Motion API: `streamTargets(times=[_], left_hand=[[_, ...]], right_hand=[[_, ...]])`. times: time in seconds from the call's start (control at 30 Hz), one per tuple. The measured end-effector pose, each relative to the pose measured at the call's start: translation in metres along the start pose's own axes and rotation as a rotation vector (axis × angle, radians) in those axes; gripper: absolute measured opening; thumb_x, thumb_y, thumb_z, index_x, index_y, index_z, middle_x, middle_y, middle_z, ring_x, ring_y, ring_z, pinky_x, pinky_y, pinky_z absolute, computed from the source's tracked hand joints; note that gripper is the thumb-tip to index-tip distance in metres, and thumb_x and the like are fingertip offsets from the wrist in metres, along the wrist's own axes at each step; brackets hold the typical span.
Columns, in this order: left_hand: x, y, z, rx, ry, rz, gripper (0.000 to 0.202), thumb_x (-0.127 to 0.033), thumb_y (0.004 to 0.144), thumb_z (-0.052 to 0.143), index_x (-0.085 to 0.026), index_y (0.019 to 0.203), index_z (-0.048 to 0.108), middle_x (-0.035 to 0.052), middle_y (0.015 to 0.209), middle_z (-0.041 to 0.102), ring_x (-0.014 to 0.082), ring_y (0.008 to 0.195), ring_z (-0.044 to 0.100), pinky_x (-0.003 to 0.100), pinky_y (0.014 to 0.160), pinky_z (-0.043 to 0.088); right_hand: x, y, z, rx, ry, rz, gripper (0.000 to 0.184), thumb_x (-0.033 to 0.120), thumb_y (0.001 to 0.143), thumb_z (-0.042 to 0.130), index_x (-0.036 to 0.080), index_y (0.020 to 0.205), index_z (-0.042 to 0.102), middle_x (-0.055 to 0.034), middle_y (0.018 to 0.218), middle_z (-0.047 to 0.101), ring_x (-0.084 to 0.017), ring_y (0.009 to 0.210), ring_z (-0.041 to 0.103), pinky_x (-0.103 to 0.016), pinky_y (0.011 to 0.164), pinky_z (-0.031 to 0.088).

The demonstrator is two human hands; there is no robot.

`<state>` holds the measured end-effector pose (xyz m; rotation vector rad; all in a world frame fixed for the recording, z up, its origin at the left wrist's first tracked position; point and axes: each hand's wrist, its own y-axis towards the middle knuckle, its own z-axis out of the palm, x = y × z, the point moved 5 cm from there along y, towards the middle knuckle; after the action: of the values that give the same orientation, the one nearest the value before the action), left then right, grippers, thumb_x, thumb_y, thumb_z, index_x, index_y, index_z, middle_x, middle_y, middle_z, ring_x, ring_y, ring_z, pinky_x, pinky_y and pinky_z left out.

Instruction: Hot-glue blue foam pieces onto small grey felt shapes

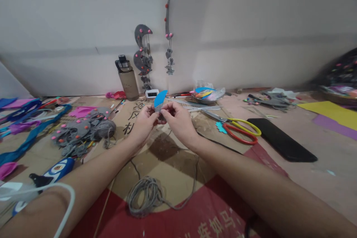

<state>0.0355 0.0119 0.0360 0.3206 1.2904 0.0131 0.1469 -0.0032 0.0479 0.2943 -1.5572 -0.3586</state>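
Note:
Both my hands meet above the cardboard-covered table [167,163]. My left hand [145,121] and my right hand [178,117] pinch the lower end of a blue leaf-shaped felt piece [160,99], which stands upright between the fingertips. Both hands have their fingers closed. A coil of grey cord [146,195] lies below my forearms, with a strand running up toward my hands.
Scissors with red and yellow handles [237,128] lie right of my hands, beside a black phone [281,139]. Grey felt pieces and a yarn ball [104,128] sit at left. A water bottle [127,79], small clock [152,93] and bowl of scraps [208,95] stand behind.

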Motion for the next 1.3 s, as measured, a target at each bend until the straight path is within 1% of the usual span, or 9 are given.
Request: streamTargets(times=[0.23, 0.4, 0.5, 0.63, 0.77, 0.93, 1.1, 1.2, 1.3], left_hand=[[-0.001, -0.002, 0.0, -0.021, 0.001, -0.019, 0.019, -0.023, 0.074, 0.061, -0.017, 0.089, 0.051, 0.0043, 0.093, 0.061, 0.0125, 0.077, 0.06, 0.027, 0.065, 0.053], [-0.001, -0.003, 0.001, -0.028, -0.016, -0.034, 0.016, -0.022, 0.075, 0.06, -0.017, 0.086, 0.05, 0.0031, 0.085, 0.062, 0.013, 0.073, 0.061, 0.03, 0.064, 0.054], [-0.002, -0.004, 0.001, -0.053, -0.039, -0.034, 0.014, -0.02, 0.075, 0.059, -0.017, 0.084, 0.049, 0.0024, 0.083, 0.062, 0.0124, 0.073, 0.061, 0.03, 0.067, 0.054], [-0.004, -0.004, 0.001, -0.085, -0.067, -0.02, 0.013, -0.019, 0.076, 0.058, -0.017, 0.086, 0.049, 0.0029, 0.087, 0.063, 0.0119, 0.078, 0.061, 0.031, 0.073, 0.054], [-0.006, -0.004, 0.001, -0.087, -0.094, -0.02, 0.015, -0.017, 0.076, 0.059, -0.017, 0.088, 0.049, 0.0039, 0.091, 0.063, 0.012, 0.08, 0.061, 0.031, 0.075, 0.054], [-0.006, -0.004, 0.001, -0.059, -0.113, -0.018, 0.014, -0.022, 0.074, 0.062, -0.015, 0.083, 0.054, 0.0032, 0.087, 0.062, 0.0116, 0.078, 0.061, 0.029, 0.075, 0.054], [-0.008, -0.002, -0.006, -0.136, -0.1, 0.013, 0.013, -0.023, 0.073, 0.063, -0.016, 0.077, 0.054, 0.0, 0.076, 0.06, 0.01, 0.071, 0.059, 0.028, 0.07, 0.055], [-0.009, -0.001, -0.009, -0.164, -0.11, 0.031, 0.013, -0.023, 0.073, 0.063, -0.015, 0.076, 0.054, 0.0009, 0.076, 0.061, 0.0113, 0.073, 0.06, 0.031, 0.072, 0.055], [-0.01, 0.001, -0.011, -0.168, -0.13, 0.036, 0.013, -0.023, 0.072, 0.064, -0.016, 0.076, 0.054, 0.0011, 0.077, 0.062, 0.0121, 0.073, 0.061, 0.033, 0.074, 0.054]], right_hand=[[-0.002, 0.003, -0.006, -0.021, -0.151, -0.065, 0.009, 0.026, 0.076, 0.051, 0.018, 0.076, 0.056, 0.0008, 0.072, 0.058, -0.01, 0.063, 0.05, -0.024, 0.059, 0.041], [-0.003, 0.004, -0.008, -0.054, -0.195, -0.052, 0.01, 0.028, 0.076, 0.051, 0.019, 0.075, 0.055, 0.0007, 0.071, 0.058, -0.011, 0.064, 0.05, -0.025, 0.062, 0.04], [-0.003, 0.004, -0.008, -0.062, -0.196, -0.052, 0.009, 0.028, 0.076, 0.052, 0.019, 0.076, 0.054, 0.0009, 0.071, 0.057, -0.011, 0.063, 0.05, -0.025, 0.062, 0.039], [-0.001, 0.002, -0.008, -0.057, -0.209, -0.074, 0.009, 0.028, 0.076, 0.052, 0.019, 0.074, 0.054, 0.0016, 0.07, 0.056, -0.01, 0.062, 0.049, -0.025, 0.06, 0.038], [-0.001, 0.003, -0.008, -0.052, -0.206, -0.071, 0.008, 0.027, 0.076, 0.051, 0.019, 0.074, 0.053, 0.002, 0.069, 0.055, -0.01, 0.062, 0.048, -0.025, 0.061, 0.038], [-0.001, 0.002, -0.008, -0.046, -0.204, -0.08, 0.009, 0.027, 0.077, 0.05, 0.019, 0.074, 0.052, 0.0018, 0.069, 0.055, -0.011, 0.062, 0.049, -0.025, 0.06, 0.038], [-0.002, 0.0, -0.005, -0.021, -0.182, -0.107, 0.009, 0.029, 0.078, 0.05, 0.02, 0.076, 0.052, 0.0013, 0.072, 0.056, -0.011, 0.066, 0.05, -0.025, 0.063, 0.039], [-0.005, 0.001, -0.005, -0.042, -0.125, -0.103, 0.011, 0.03, 0.078, 0.052, 0.02, 0.081, 0.05, 0.0008, 0.076, 0.055, -0.011, 0.068, 0.051, -0.025, 0.065, 0.04], [-0.01, 0.003, -0.006, -0.075, -0.054, -0.048, 0.018, 0.033, 0.076, 0.054, 0.02, 0.087, 0.049, 0.0001, 0.08, 0.056, -0.011, 0.07, 0.052, -0.025, 0.065, 0.041]])
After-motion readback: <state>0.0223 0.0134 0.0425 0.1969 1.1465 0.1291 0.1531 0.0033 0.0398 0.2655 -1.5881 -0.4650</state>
